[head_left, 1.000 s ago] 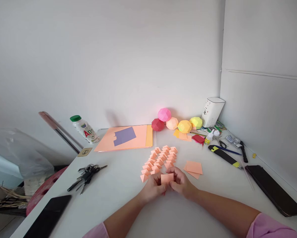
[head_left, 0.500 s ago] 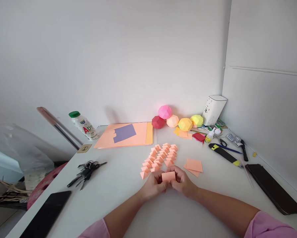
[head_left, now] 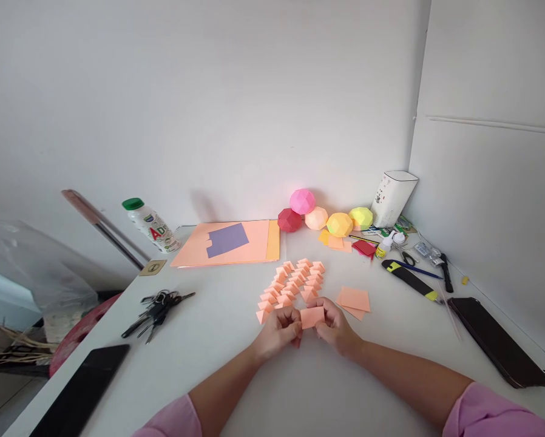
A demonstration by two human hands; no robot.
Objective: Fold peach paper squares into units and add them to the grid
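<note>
Between my two hands is a small peach paper piece (head_left: 312, 317), which looks folded. My left hand (head_left: 279, 331) pinches its left end between thumb and fingers. My right hand (head_left: 336, 328) grips the right end, thumb below and fingers behind. Just beyond my hands stand rows of folded peach paper units (head_left: 284, 285), pointed and pressed close together. To the right of my right hand lie peach paper squares (head_left: 354, 299), overlapping flat on the white table (head_left: 227, 352).
Faceted paper balls (head_left: 302, 201) sit by the wall. Large peach sheets (head_left: 190, 246) lie at the back left, near a bottle (head_left: 152, 226). Keys (head_left: 158, 312) and a black phone-like slab (head_left: 81, 391) are left. A box cutter (head_left: 411, 281), glue bottle (head_left: 384, 245) and black case (head_left: 500, 342) are right.
The paper piece has tilted, its right end now higher. My left hand has shifted slightly left, showing more of its curled fingers. The whole view has moved a little.
</note>
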